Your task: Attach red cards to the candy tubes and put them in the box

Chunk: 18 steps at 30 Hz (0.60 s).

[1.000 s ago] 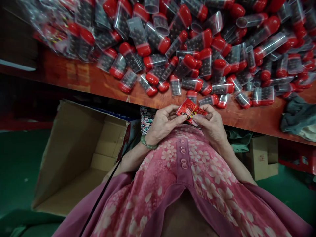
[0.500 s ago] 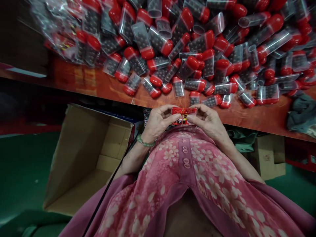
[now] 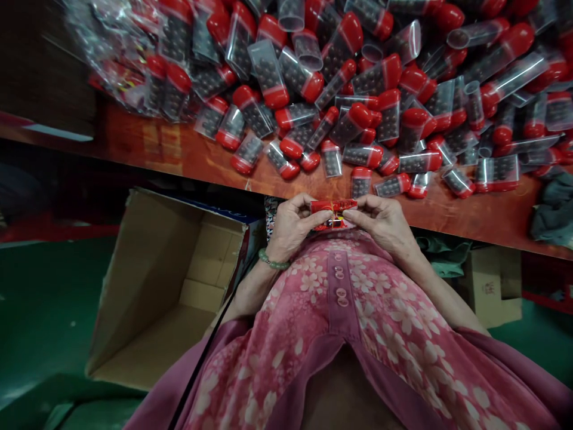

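Note:
A small red printed packet with a thin yellowish band round its middle is held at the table's front edge, just above my lap. My left hand pinches its left end, thumb lying across the front. At the opposite end, the thumb and fingers of my right hand are closed on it too. Beyond my hands, many clear plastic tubes with red caps and dark beads inside lie heaped on the wooden table. One such tube lies just past my right fingertips.
An open cardboard box stands at my left, below the table. Crumpled clear plastic wrapping lies at the table's left. A grey-green cloth rests at the right edge, and a smaller carton is under the table.
The view has shifted slightly, so the tubes and table appear a little further right. Both hands still grip the red packet, which now tilts a bit differently.

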Each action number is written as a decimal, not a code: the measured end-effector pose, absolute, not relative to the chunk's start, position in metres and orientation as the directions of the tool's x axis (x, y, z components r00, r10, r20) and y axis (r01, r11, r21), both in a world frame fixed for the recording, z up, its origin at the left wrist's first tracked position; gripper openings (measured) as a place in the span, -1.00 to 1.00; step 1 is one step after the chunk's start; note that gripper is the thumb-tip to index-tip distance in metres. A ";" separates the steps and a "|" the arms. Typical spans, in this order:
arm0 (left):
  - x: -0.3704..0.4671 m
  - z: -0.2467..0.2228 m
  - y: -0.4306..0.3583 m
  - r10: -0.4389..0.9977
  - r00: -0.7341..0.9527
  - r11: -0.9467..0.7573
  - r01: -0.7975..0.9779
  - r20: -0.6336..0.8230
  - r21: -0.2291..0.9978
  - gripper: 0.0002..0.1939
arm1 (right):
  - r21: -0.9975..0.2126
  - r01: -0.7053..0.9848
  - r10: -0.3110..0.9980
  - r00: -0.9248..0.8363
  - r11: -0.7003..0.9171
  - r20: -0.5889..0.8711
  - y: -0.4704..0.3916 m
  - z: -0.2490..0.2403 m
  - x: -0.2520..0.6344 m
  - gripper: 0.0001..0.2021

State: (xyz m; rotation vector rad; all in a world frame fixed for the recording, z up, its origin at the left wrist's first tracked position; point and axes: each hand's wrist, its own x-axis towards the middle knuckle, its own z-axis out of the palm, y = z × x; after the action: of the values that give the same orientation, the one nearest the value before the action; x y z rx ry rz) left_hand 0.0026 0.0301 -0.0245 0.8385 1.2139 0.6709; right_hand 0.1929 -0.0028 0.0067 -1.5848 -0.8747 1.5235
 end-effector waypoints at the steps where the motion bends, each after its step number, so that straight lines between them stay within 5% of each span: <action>1: 0.002 -0.025 0.031 0.815 0.241 0.547 -0.015 -0.527 0.837 -0.44 | -0.875 -0.030 0.873 0.054 -0.483 -0.484 -0.002 0.006 0.192 -0.65; 7: -0.002 -0.021 0.031 0.816 0.293 0.521 -0.003 -0.498 0.853 -0.44 | -0.904 0.089 0.907 0.104 -0.418 -0.409 -0.005 0.004 0.193 -0.58; 10: -0.002 -0.018 0.029 0.855 0.224 0.472 0.040 -0.468 0.881 -0.47 | -0.889 0.432 0.972 0.227 -0.151 -0.055 -0.007 0.007 0.193 -0.64; 13: 0.000 -0.014 0.028 0.909 0.155 0.372 0.121 -0.387 0.921 -0.54 | -0.772 0.632 0.970 0.141 0.067 0.200 -0.005 0.007 0.187 -0.81; 18: 0.000 -0.004 0.020 0.975 0.163 0.094 0.299 -0.148 0.949 -0.78 | -0.767 0.628 0.984 0.014 0.129 0.177 -0.002 0.003 0.169 -0.87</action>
State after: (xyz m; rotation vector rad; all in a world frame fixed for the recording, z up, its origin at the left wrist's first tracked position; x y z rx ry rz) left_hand -0.0002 0.0203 -0.0038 1.4057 1.3315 0.8270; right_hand 0.1690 -0.0021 0.0027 -1.5770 -1.6940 0.6318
